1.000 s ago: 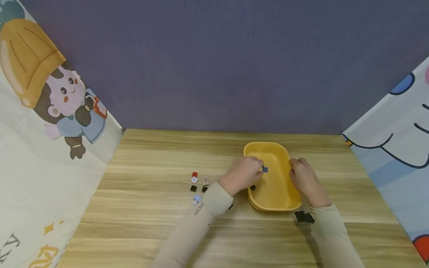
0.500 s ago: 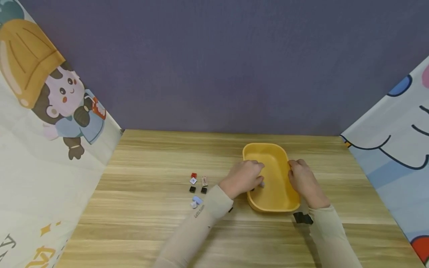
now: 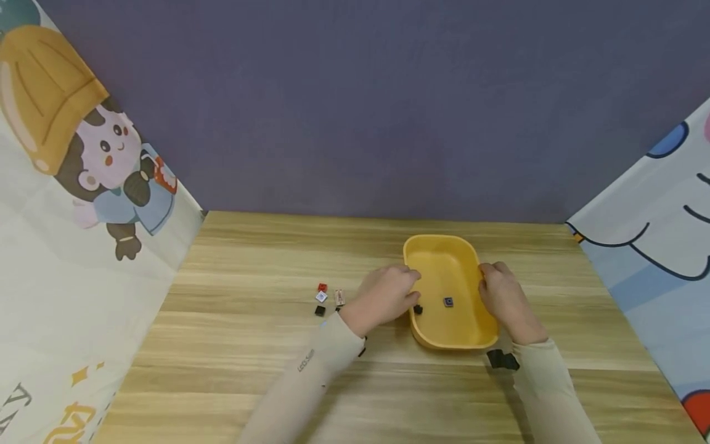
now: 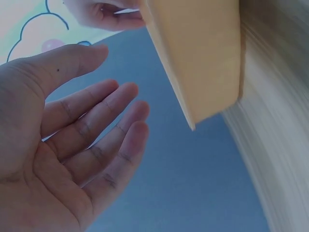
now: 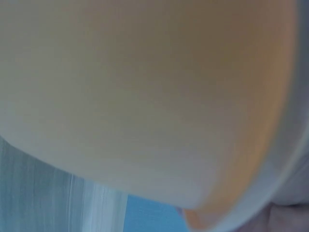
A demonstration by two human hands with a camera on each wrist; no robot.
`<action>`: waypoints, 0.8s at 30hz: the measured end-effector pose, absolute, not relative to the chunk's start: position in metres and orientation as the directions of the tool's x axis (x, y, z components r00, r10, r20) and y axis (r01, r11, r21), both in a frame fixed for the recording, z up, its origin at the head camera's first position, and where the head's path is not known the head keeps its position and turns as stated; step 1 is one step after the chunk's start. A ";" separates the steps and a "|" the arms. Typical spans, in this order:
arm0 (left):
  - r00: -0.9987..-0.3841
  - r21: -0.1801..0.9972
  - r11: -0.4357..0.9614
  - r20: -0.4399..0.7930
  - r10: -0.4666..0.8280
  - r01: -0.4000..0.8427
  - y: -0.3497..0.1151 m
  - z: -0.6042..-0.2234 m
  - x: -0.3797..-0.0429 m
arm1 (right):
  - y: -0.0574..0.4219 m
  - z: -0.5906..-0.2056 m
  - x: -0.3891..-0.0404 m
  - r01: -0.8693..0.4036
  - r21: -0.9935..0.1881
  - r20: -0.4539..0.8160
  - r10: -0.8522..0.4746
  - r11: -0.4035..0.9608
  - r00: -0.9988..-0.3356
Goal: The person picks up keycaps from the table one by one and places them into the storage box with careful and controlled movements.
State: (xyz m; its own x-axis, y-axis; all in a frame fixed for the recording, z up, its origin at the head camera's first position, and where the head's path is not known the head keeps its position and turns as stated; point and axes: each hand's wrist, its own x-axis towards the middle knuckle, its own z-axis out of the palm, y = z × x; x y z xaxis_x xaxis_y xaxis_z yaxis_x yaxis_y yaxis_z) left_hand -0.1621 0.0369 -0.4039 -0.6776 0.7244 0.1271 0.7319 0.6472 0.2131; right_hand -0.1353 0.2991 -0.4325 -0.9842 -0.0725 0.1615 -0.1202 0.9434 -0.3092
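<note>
A yellow plastic bin (image 3: 453, 265) stands on the wooden table. My right hand (image 3: 506, 302) grips its right rim, fingers curled over the edge. At the left rim, my left hand (image 3: 388, 293) has nothing in it; the left wrist view shows its palm and relaxed fingers (image 4: 96, 130) apart from the bin's outer wall (image 4: 203, 53). A small blue-grey square brick (image 3: 448, 302) lies on the bin floor. Near the left wall inside is a small black piece (image 3: 418, 309). The bin's wall (image 5: 120, 96) fills most of the right wrist view.
Left of the bin lie a red brick (image 3: 322, 287), a white square (image 3: 321, 296), a printed tile (image 3: 339, 297) and a black brick (image 3: 320, 311). My left sleeve (image 3: 327, 351) hides other pieces. Black pieces (image 3: 503, 359) lie beside my right sleeve.
My left hand lowered the blue-grey brick into the bin, let go of it and moved left to the rim. The right hand has kept its grip on the bin.
</note>
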 end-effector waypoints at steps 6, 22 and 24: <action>-0.709 0.260 0.664 0.158 0.687 0.701 0.009 -0.403 -0.159 | 0.298 -0.431 -0.136 -0.113 -0.305 0.148 -0.070 0.946 -0.987; -0.858 0.314 0.798 0.183 0.480 0.514 -0.070 -0.434 -0.170 | 0.298 -0.432 -0.138 -0.094 -0.298 0.111 -0.063 0.950 -0.992; -0.867 0.319 0.807 0.165 0.470 0.498 -0.075 -0.439 -0.171 | 0.298 -0.432 -0.138 -0.100 -0.292 0.123 -0.066 0.951 -0.990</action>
State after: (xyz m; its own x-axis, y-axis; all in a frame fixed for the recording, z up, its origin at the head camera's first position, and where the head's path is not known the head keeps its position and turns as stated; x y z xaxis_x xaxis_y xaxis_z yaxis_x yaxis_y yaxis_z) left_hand -0.1714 -0.0751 -0.4394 -0.8673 0.4697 0.1649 0.4975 0.8065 0.3193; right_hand -0.1380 0.2980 -0.4321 -0.9902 -0.0664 0.1225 -0.1000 0.9511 -0.2923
